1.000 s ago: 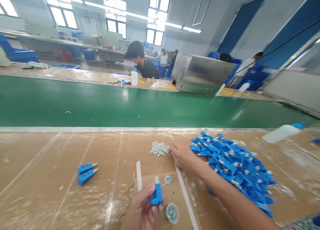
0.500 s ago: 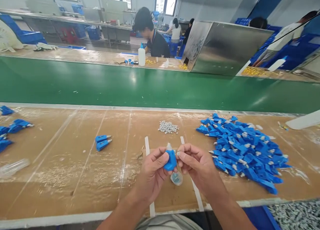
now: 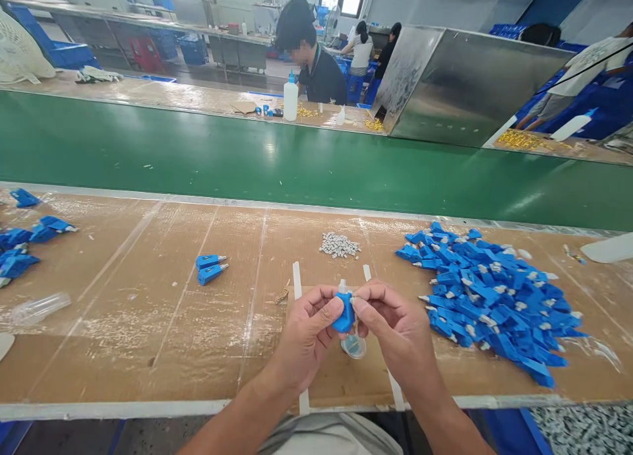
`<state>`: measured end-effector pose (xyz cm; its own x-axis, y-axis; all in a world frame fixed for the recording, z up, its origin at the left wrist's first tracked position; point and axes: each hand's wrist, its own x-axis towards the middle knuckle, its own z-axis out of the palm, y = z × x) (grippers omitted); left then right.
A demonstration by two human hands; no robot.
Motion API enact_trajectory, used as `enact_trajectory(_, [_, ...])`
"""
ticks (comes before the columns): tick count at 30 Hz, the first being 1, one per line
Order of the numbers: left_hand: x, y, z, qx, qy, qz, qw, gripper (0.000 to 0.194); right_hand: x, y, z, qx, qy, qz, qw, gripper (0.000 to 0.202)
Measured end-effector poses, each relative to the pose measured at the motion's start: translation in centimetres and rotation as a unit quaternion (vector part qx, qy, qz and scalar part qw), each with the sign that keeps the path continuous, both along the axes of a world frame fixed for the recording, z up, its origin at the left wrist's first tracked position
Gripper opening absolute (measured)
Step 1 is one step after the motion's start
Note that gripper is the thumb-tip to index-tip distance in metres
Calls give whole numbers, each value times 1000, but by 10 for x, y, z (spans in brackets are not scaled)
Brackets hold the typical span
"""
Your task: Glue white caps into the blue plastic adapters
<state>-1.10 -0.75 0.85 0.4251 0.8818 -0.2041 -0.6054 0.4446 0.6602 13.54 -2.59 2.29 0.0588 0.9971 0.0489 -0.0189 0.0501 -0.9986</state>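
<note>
My left hand (image 3: 312,326) grips a small blue plastic part with a whitish tip (image 3: 345,315), tip pointing away from me. Thumb and index finger of my right hand (image 3: 391,320) are pinched together against the part's right side; whatever they hold is hidden by the fingertips. Just below, a small round clear dish (image 3: 354,346) with something bluish in it sits on the table, partly covered by my hands. Beyond my hands lies a little heap of small grey pieces (image 3: 339,245).
A large pile of blue parts (image 3: 494,297) lies at right. Two blue parts (image 3: 210,269) lie left of centre, several more (image 3: 20,244) at far left near a clear plastic tube (image 3: 40,308). Behind the table (image 3: 198,363) runs a green belt (image 3: 222,151); a person (image 3: 316,66) sits across it.
My view has shifted slightly, so the scene sits a little differently. The right fingertips now press closer against the blue part's side; the left hand keeps its grip.
</note>
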Motion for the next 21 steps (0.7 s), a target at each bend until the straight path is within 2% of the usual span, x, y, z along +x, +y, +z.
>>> enact_trajectory(6, [-1,0,-8,92,69,36,993,21,-6,-1,3,20,-39,-27,999,16])
enact_trajectory(10, [-4,0,-8,98,76,14,992,22,1,0,-6,-11,18,11,1000,14])
enact_trajectory(13, [-4,0,-6,96,74,10,993,24,3,0,-9,-20,45,15,999,16])
enact_trajectory(21, [7,-3,5,141,111,62,982,22,-14,-7,4,13,-49,-103,993,19])
